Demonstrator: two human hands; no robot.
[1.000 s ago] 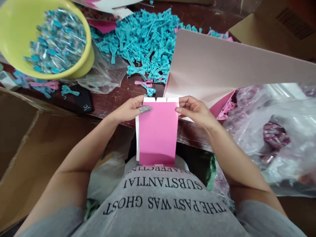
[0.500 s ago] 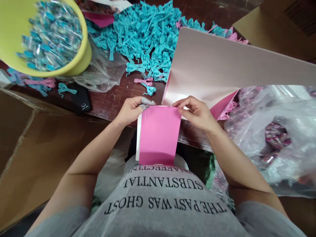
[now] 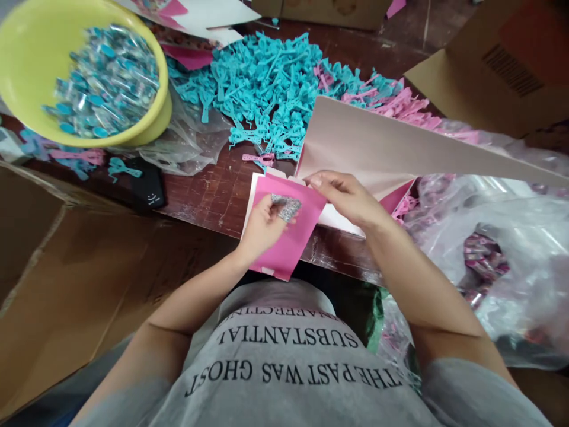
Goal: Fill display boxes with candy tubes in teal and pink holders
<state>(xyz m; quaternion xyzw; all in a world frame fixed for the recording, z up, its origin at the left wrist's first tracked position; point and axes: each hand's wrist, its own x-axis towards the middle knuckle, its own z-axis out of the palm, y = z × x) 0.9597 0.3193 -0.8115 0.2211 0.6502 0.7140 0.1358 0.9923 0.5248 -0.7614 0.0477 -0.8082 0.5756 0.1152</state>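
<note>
A flat pink cardboard box [image 3: 297,237] with white flaps along its top edge is tilted between my hands. My right hand [image 3: 344,194] pinches its upper right corner. Over the box's pink face is my left hand [image 3: 263,228], its fingers curled and the thumb and forefinger close together. Those two fingers are wrapped in silvery tape. Whatever they may hold is too small to make out. Just beyond the box, a pink clip [image 3: 258,159] lies on the dark table [image 3: 204,198].
A heap of turquoise clips [image 3: 267,83] and pink clips [image 3: 400,107] spreads behind. At left stands a yellow basin [image 3: 162,98] of small wrapped packs, near a black phone-like object [image 3: 151,187]. A large open carton [image 3: 355,133] and clear plastic bags [image 3: 528,255] lie right.
My left hand has left the box's top edge and moved down and right over its face. The box has tilted, its lower end swinging left, while my right hand keeps its corner.
</note>
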